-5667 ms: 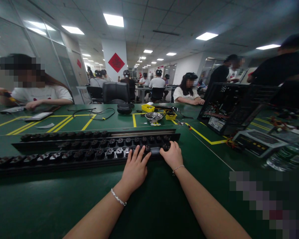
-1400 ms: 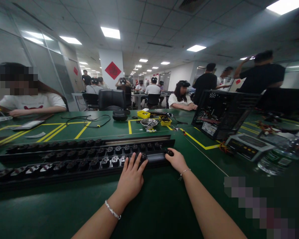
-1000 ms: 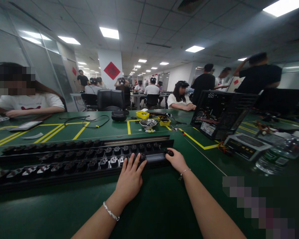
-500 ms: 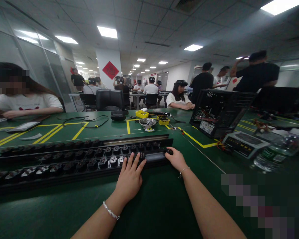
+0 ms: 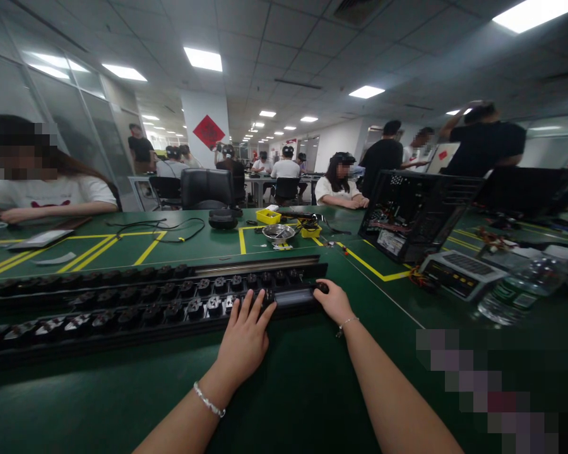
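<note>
1. Change: over the last second and a half almost none. Both hands keep the same posts on the near socket strip [image 5: 137,318]; only the view has drifted a little. Compared with the oldest picture, the right hand has slid from the top of the strip to its end. Judged: a steadying hold, work at the strip's right end.
2. Left hand [image 5: 244,340]: flat and released, fingers spread, fingertips resting on the strip's front edge beside its blank plate [image 5: 291,296]. Grasps nothing.
3. Right hand [image 5: 334,302]: curled at the strip's right end, fingertips on a small black knob [image 5: 322,288]; whether it pinches it, cannot tell.
4. Far socket strip [image 5: 161,277]: parallel, just behind the near one, untouched.
5. Edges: both strips end close together at the right; yellow floor-tape lines [image 5: 373,270] run beyond.
6. Open room: bare green table [image 5: 288,391] before the hands and to the right, up to a computer case [image 5: 419,211], a small panel unit [image 5: 459,272] and a water bottle [image 5: 518,291].
</note>
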`<state>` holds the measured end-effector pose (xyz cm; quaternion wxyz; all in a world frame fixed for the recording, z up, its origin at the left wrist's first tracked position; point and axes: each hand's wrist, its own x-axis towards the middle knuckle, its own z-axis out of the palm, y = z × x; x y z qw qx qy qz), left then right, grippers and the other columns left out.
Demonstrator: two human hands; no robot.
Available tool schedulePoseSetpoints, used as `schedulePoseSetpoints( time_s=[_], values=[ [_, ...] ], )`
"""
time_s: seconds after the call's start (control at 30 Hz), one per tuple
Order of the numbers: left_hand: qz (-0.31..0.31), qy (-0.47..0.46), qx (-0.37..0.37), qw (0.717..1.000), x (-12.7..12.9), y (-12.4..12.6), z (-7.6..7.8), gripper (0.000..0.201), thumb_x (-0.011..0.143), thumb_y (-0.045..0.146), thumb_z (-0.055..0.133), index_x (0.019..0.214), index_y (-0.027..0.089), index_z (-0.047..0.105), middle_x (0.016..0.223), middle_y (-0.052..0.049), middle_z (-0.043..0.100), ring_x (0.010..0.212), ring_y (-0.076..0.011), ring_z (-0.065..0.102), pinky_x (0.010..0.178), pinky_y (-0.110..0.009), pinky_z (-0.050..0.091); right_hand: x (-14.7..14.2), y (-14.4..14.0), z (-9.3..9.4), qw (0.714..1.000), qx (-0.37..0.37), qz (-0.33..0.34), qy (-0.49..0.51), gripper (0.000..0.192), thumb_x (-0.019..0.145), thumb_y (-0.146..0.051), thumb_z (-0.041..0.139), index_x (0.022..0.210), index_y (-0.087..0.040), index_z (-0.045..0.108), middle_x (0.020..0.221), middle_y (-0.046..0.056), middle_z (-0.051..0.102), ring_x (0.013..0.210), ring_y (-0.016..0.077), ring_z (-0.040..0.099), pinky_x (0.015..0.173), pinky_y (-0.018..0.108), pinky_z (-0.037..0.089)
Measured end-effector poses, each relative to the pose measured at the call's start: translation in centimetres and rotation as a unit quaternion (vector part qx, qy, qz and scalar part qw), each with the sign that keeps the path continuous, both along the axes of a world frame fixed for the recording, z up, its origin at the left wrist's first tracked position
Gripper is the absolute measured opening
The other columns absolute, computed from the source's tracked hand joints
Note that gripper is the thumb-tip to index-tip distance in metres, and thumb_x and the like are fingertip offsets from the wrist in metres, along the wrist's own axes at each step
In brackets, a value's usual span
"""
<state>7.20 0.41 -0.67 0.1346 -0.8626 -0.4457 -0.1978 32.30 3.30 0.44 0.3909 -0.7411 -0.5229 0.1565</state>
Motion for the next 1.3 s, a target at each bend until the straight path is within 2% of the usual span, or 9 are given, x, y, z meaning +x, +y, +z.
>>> schedulePoseSetpoints(
  time_s=[0.53, 0.6, 0.7, 0.8, 0.87, 0.97, 1.13, 1.3],
  values=[
    [-0.003, 0.001, 0.007, 1.000, 0.0, 0.2, -0.3, 0.062, 0.077, 0.035, 0.052, 0.135, 0.035, 0.031, 0.148, 0.000, 0.025, 0.137, -0.0269, 0.011, 0.110, -0.050, 0.016, 0.2, 0.4, -0.5, 1.000, 0.013, -0.010, 0.021, 0.038, 0.068, -0.027, 0.053, 0.104, -0.017, 0.062, 0.096, 0.006, 0.066, 0.089, 0.0189, 0.061, 0.078, 0.028, 0.046],
    [-0.001, 0.001, 0.007, 1.000, 0.0, 0.3, -0.4, 0.062, 0.077, 0.036, 0.052, 0.135, 0.036, 0.031, 0.148, 0.001, 0.025, 0.137, -0.0266, 0.011, 0.110, -0.050, 0.016, 0.3, 0.7, -0.7, 0.998, 0.019, -0.016, 0.056, 0.036, 0.065, -0.025, 0.057, 0.099, -0.018, 0.063, 0.094, 0.005, 0.066, 0.088, 0.0189, 0.061, 0.080, 0.029, 0.046],
    [-0.001, -0.001, 0.013, 1.000, 0.1, 0.2, -0.5, 0.062, 0.077, 0.035, 0.052, 0.135, 0.036, 0.031, 0.148, 0.001, 0.025, 0.137, -0.0263, 0.011, 0.110, -0.050, 0.016, 1.4, 0.8, -1.2, 0.981, 0.019, -0.055, 0.185, 0.036, 0.063, -0.023, 0.061, 0.098, -0.020, 0.062, 0.091, 0.004, 0.065, 0.084, 0.0182, 0.062, 0.074, 0.028, 0.050],
    [-0.001, -0.002, 0.019, 1.000, 0.1, 0.2, -0.5, 0.063, 0.076, 0.034, 0.053, 0.135, 0.035, 0.031, 0.148, 0.001, 0.025, 0.137, -0.0263, 0.012, 0.110, -0.049, 0.016, 3.7, 0.2, -1.2, 0.967, 0.021, -0.100, 0.234, 0.040, 0.074, -0.027, 0.050, 0.113, -0.018, 0.052, 0.097, 0.008, 0.062, 0.077, 0.0158, 0.064, 0.064, 0.027, 0.054],
    [-0.001, -0.003, 0.022, 1.000, 0.1, 0.2, -0.5, 0.063, 0.076, 0.034, 0.053, 0.135, 0.036, 0.031, 0.148, 0.001, 0.025, 0.137, -0.0264, 0.012, 0.110, -0.049, 0.015, 5.4, -0.5, -0.8, 0.957, 0.028, -0.147, 0.247, 0.043, 0.074, -0.027, 0.051, 0.116, -0.019, 0.049, 0.101, 0.008, 0.061, 0.077, 0.0154, 0.064, 0.061, 0.026, 0.054],
    [0.001, 0.000, 0.026, 1.000, 0.0, 0.2, -0.6, 0.062, 0.077, 0.034, 0.051, 0.135, 0.036, 0.030, 0.148, 0.001, 0.025, 0.137, -0.0264, 0.012, 0.110, -0.050, 0.015, 6.6, -1.4, 0.1, 0.971, -0.022, -0.158, 0.177, 0.050, 0.074, -0.032, 0.054, 0.122, -0.022, 0.046, 0.110, 0.010, 0.059, 0.074, 0.0176, 0.063, 0.060, 0.029, 0.054],
    [0.004, 0.007, 0.029, 1.000, 0.0, 0.2, -0.6, 0.061, 0.078, 0.031, 0.049, 0.135, 0.036, 0.029, 0.148, 0.001, 0.025, 0.137, -0.0265, 0.013, 0.109, -0.050, 0.017, 5.9, -1.6, 0.9, 0.982, -0.077, -0.159, 0.072, 0.058, 0.077, -0.036, 0.050, 0.131, -0.021, 0.033, 0.110, 0.013, 0.059, 0.074, 0.0199, 0.062, 0.062, 0.030, 0.051],
    [0.005, 0.008, 0.021, 1.000, 0.1, 0.2, -0.5, 0.060, 0.078, 0.032, 0.049, 0.135, 0.036, 0.030, 0.147, 0.000, 0.026, 0.137, -0.0270, 0.013, 0.109, -0.051, 0.017, 6.0, -1.4, 0.7, 0.978, -0.117, -0.169, 0.033, 0.054, 0.078, -0.033, 0.048, 0.129, -0.019, 0.036, 0.107, 0.013, 0.060, 0.077, 0.0208, 0.062, 0.064, 0.031, 0.051]
  ],
)
